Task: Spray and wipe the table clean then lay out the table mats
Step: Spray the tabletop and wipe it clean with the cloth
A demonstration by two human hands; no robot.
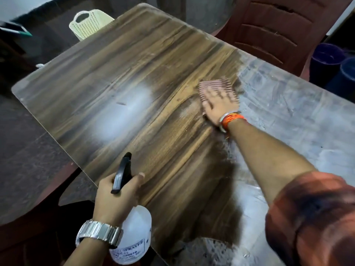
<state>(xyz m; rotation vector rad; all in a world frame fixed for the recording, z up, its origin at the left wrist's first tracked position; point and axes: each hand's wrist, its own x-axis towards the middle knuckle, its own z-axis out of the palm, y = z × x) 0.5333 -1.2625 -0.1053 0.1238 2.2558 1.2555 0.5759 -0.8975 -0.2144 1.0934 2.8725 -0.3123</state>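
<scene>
1. Left hand (117,194), lower centre of the frame: closed around the neck of a white plastic spray bottle with a black trigger head (134,233).
2. Right hand (219,106), centre right: pressed flat, fingers spread, on a blurred pinkish striped cloth (213,87).
3. Brown wood-grain table top (134,73): a pale wet patch is seen at centre left.
4. Dark red plastic chair (278,29): shown at upper right.

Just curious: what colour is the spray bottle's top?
Black; the spray bottle body is white. Shows in the head view.
</scene>
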